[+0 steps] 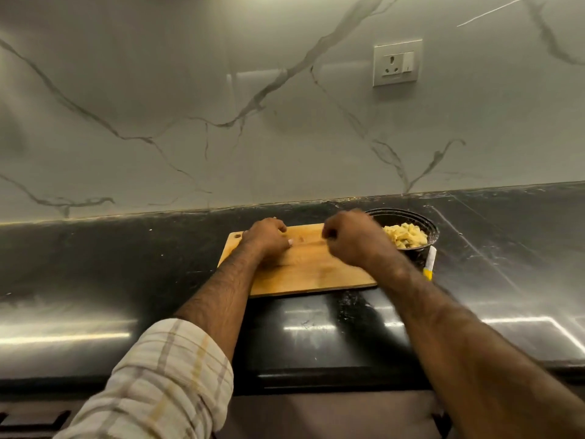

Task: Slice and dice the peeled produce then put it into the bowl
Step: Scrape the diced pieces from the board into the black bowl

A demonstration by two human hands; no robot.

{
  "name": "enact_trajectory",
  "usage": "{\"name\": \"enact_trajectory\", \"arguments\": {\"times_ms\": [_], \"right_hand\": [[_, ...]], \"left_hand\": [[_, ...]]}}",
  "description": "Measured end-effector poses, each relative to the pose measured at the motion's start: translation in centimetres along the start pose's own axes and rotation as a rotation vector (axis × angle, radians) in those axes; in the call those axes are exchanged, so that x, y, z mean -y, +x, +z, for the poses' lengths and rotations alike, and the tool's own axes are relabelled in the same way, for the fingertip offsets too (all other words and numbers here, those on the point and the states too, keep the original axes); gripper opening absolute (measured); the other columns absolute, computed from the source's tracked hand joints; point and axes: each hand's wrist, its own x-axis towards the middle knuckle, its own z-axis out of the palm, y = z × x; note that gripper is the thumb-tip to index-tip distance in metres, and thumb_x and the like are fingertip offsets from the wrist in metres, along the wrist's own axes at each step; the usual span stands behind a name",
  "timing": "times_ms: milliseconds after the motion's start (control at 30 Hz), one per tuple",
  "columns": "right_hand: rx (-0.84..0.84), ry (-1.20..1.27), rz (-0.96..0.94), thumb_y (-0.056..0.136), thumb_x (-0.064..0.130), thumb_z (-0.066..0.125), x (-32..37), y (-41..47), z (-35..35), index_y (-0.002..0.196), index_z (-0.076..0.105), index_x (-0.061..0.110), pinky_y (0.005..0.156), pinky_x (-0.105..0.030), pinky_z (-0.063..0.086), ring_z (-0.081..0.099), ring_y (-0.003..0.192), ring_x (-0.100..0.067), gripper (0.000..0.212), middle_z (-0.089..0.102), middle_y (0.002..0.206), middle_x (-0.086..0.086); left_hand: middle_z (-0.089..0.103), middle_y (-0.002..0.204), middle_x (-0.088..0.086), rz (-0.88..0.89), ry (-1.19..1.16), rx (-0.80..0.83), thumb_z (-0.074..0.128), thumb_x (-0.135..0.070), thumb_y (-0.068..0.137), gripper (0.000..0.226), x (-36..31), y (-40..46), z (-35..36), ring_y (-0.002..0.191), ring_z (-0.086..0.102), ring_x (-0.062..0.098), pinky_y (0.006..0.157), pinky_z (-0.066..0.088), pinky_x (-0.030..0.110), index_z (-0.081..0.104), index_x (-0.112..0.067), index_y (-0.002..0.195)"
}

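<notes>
Both hands are over the wooden cutting board [304, 264], backs up, fingers curled under. The left hand [267, 239] rests on the board's far left part with its fingers bent down against the wood; whether that grip has anything under it cannot be told, since the knuckles hide the fingertips. The right hand [349, 239] is blurred, hovering over the board's far right end with its fingers curled in toward the palm, and its grip cannot be read either: something small may be pinched there, but the blur hides it. The board lies flat on the dark, glossy bench [95, 264], its long side running left to right, a small hole in its far left corner. Just beside its right end, partly behind the right hand, stands a dark round bowl [432, 232] holding a heap of pale yellow diced produce [406, 237]. A knife [429, 263] with a white blade and a yellow handle lies on the bench close beside the bowl's near right side. Behind everything rises a marbled grey wall with a socket plate [397, 62]. The left forearm wears a rolled checked sleeve [164, 384].
</notes>
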Motion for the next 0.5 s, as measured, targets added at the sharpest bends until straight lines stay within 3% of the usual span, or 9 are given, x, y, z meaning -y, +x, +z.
{"name": "enact_trajectory", "arguments": {"times_ms": [167,500], "right_hand": [[0.153,-0.213,-0.034,0.096,0.036,0.061,2.3,1.0,4.2,0.119,0.072,0.028,0.091,-0.055,0.058,0.058,0.114,-0.027,0.027,0.064,0.125,-0.002],[0.159,-0.200,-0.040,0.096,0.042,0.067,2.5,-1.6,3.7,0.118,0.075,0.027,0.093,-0.041,0.058,0.061,0.109,-0.019,0.028,0.069,0.121,0.001]], "left_hand": [[0.049,0.158,0.003,-0.032,0.049,0.108,0.064,-0.052,0.099,0.053,1.6,1.5,0.1,0.142,0.048,0.029,0.119,0.037,0.061,0.056,-0.031,0.148],[0.044,0.162,0.002,0.000,0.030,0.163,0.068,-0.053,0.097,0.059,2.0,-1.4,-0.5,0.145,0.045,0.029,0.119,0.041,0.052,0.052,-0.034,0.152]]}}
